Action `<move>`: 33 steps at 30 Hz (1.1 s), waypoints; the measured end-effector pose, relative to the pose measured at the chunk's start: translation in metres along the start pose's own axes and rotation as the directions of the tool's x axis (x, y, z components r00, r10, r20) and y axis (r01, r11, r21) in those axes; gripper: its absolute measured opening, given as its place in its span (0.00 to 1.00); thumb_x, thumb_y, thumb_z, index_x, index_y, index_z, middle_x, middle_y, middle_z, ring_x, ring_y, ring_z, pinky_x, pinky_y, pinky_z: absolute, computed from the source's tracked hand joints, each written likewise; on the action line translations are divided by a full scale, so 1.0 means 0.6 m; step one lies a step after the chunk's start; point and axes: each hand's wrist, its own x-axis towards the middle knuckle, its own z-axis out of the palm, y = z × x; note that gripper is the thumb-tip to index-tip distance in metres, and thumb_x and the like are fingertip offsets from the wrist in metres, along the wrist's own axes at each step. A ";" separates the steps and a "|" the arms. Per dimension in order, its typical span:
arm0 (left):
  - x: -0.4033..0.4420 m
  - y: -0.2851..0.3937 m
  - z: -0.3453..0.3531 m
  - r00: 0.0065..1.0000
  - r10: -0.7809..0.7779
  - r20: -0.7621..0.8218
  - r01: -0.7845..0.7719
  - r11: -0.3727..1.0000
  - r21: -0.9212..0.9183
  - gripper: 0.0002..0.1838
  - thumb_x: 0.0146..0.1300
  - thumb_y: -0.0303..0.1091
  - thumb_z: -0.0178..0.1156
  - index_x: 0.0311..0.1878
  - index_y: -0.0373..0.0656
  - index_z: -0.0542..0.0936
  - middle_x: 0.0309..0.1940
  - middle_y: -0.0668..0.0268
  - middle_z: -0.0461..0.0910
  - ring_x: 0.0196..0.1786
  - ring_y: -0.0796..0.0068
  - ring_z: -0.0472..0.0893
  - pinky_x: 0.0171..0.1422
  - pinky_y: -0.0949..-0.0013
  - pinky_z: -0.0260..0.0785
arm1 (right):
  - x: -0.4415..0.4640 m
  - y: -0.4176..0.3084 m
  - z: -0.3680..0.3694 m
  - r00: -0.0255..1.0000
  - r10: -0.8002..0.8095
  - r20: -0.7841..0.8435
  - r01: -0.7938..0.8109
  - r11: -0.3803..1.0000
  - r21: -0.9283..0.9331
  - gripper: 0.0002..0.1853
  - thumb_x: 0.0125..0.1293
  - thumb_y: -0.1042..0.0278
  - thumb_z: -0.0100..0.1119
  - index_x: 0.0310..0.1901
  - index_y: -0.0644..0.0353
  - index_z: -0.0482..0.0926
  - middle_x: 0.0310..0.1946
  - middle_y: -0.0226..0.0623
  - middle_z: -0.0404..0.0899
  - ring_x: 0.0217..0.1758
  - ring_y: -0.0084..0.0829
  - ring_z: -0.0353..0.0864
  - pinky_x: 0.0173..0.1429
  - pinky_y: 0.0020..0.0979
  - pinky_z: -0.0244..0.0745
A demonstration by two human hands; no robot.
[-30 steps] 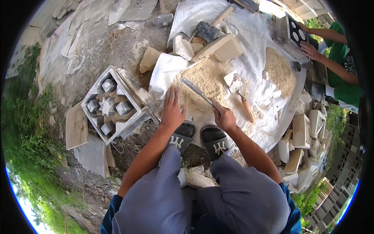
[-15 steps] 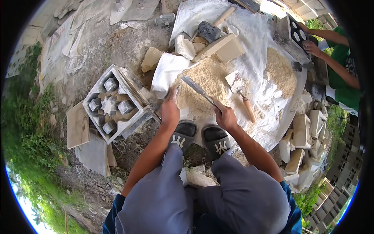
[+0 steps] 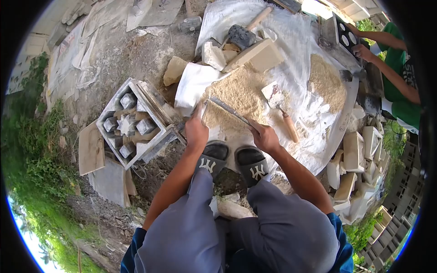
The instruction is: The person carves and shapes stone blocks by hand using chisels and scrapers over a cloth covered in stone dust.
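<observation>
My right hand [image 3: 265,136] is closed around the end of a long flat metal blade [image 3: 228,108], which slants over a heap of pale sandy powder [image 3: 246,88]. The blade's far end is close to my left hand [image 3: 196,131]. That hand is closed at the heap's left edge, with a thin greyish thing at its fingertips that I cannot make out. White sheeting [image 3: 193,84] lies under the powder. Right of the heap rests a trowel [image 3: 287,123] with a wooden handle.
A square mould [image 3: 129,123] with raised blocks stands at left. Behind the heap are a mallet [image 3: 242,37], a pale block [image 3: 259,55] and stone chunks [image 3: 175,70]. Another person's hands [image 3: 363,52] hold a dark perforated piece [image 3: 347,38]. Cast pieces [image 3: 353,152] are piled at right.
My left hand was flat on the powder's edge with fingers stretched; it has since closed and turned. The blade's far end has swung slightly lower, toward that hand.
</observation>
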 end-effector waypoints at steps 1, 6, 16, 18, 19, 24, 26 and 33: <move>-0.004 -0.001 -0.002 1.000 0.015 -0.019 -0.015 1.000 -0.003 0.36 0.61 0.12 0.53 0.75 0.42 0.73 0.65 0.45 0.79 0.61 0.43 0.83 0.65 0.53 0.77 | -0.010 -0.003 0.000 0.999 -0.019 -0.034 0.021 0.997 0.068 0.23 0.77 0.61 0.57 0.72 0.41 0.76 0.34 0.56 0.87 0.35 0.57 0.87 0.37 0.54 0.81; -0.005 -0.002 0.002 0.999 0.036 -0.015 -0.036 0.999 -0.002 0.36 0.61 0.12 0.53 0.75 0.41 0.73 0.66 0.44 0.78 0.63 0.43 0.81 0.67 0.53 0.76 | 0.002 0.012 0.009 0.998 0.047 0.029 -0.045 0.997 -0.065 0.23 0.77 0.60 0.57 0.72 0.39 0.76 0.32 0.54 0.87 0.33 0.57 0.87 0.36 0.53 0.81; 0.001 -0.005 0.001 0.996 0.081 -0.030 -0.082 0.996 -0.018 0.36 0.60 0.11 0.51 0.75 0.37 0.73 0.67 0.43 0.77 0.66 0.43 0.79 0.71 0.54 0.74 | -0.005 0.005 -0.006 0.999 -0.014 0.031 0.014 0.999 -0.031 0.25 0.77 0.60 0.58 0.73 0.33 0.74 0.31 0.52 0.87 0.32 0.57 0.87 0.35 0.53 0.81; -0.004 -0.010 0.002 0.998 0.065 -0.017 -0.065 0.998 -0.007 0.36 0.60 0.11 0.51 0.75 0.37 0.72 0.67 0.43 0.77 0.67 0.43 0.79 0.71 0.54 0.74 | -0.014 0.001 0.003 0.999 -0.043 -0.010 0.043 0.998 0.052 0.25 0.77 0.61 0.58 0.73 0.33 0.74 0.31 0.52 0.87 0.32 0.57 0.87 0.36 0.53 0.81; -0.004 -0.007 0.001 0.998 0.055 -0.011 -0.055 0.999 -0.002 0.36 0.60 0.11 0.51 0.75 0.37 0.72 0.67 0.43 0.77 0.67 0.43 0.79 0.71 0.54 0.74 | -0.013 0.001 0.007 0.999 0.026 0.027 -0.026 0.999 -0.018 0.25 0.76 0.61 0.59 0.73 0.34 0.74 0.31 0.52 0.87 0.33 0.57 0.87 0.36 0.53 0.81; 0.005 -0.005 0.002 0.999 0.047 -0.005 -0.047 0.999 -0.012 0.36 0.60 0.11 0.52 0.75 0.38 0.72 0.67 0.43 0.77 0.66 0.43 0.80 0.70 0.54 0.74 | -0.006 0.007 0.005 1.000 -0.001 -0.031 0.000 0.999 -0.044 0.24 0.76 0.63 0.58 0.72 0.45 0.76 0.32 0.53 0.87 0.32 0.57 0.87 0.36 0.52 0.81; -0.001 -0.006 0.000 0.998 0.050 -0.022 -0.051 0.999 -0.012 0.36 0.61 0.11 0.52 0.76 0.38 0.72 0.66 0.42 0.77 0.65 0.43 0.80 0.70 0.54 0.74 | -0.017 0.000 0.000 0.999 0.006 -0.052 0.000 0.993 0.118 0.24 0.76 0.65 0.59 0.72 0.45 0.76 0.32 0.54 0.86 0.32 0.56 0.87 0.35 0.51 0.80; -0.003 -0.017 0.006 0.997 0.079 -0.004 -0.079 0.997 0.005 0.36 0.61 0.12 0.52 0.76 0.39 0.72 0.65 0.42 0.78 0.64 0.42 0.80 0.68 0.53 0.75 | -0.015 0.003 0.005 1.000 -0.029 -0.009 0.030 0.998 0.061 0.26 0.74 0.65 0.61 0.73 0.39 0.75 0.32 0.52 0.87 0.31 0.55 0.87 0.33 0.50 0.81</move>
